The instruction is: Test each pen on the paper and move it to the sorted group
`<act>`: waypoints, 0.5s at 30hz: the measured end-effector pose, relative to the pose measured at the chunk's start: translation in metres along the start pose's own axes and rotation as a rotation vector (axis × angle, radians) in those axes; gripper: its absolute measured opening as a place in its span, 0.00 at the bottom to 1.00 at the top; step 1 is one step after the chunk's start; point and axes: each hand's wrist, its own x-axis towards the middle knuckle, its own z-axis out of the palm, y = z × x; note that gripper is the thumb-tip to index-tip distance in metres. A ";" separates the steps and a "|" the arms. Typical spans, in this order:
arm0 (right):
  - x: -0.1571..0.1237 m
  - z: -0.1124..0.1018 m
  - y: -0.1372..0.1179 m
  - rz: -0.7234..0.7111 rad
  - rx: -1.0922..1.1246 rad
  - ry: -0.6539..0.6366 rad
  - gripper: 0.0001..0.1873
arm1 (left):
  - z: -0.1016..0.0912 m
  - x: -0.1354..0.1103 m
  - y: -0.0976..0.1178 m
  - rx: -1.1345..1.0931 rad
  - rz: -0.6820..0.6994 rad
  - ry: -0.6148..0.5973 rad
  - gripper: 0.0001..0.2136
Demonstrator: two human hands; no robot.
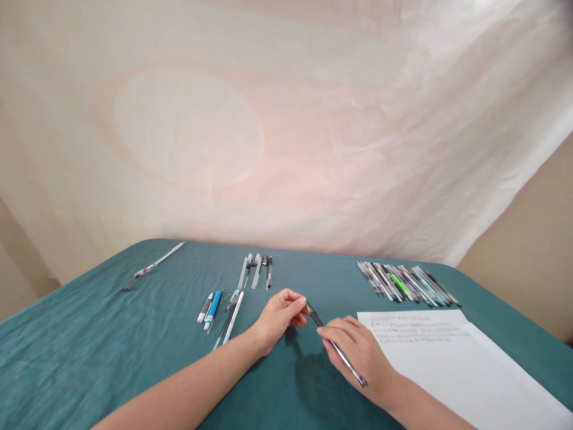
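Note:
Both my hands are over the teal tablecloth [111, 340] on one slim grey pen [347, 362]. My right hand [358, 352] is closed round the pen's barrel, which lies across the back of that hand and points up and to the left. My left hand [280, 316] pinches the pen's upper end between thumb and fingertips. A white sheet of paper [452, 370] with lines of writing near its top lies just right of my right hand.
A row of several pens [407, 283] lies at the back right. Three clusters lie left of my hands: pale pens [256, 272], a blue-and-white group [210, 307], and a long white pen [233, 318]. A lone pen [154, 266] lies far left. A cloth backdrop hangs behind.

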 end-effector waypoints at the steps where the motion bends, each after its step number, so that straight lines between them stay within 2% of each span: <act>1: 0.000 0.000 0.000 -0.012 -0.014 0.010 0.11 | 0.000 0.000 -0.001 -0.012 -0.001 -0.005 0.13; 6: 0.000 0.003 0.000 -0.042 -0.049 0.021 0.12 | 0.000 -0.002 -0.005 -0.061 0.018 -0.031 0.12; 15: 0.001 0.007 0.002 -0.023 0.020 0.012 0.10 | 0.000 -0.007 -0.001 -0.219 -0.050 -0.081 0.11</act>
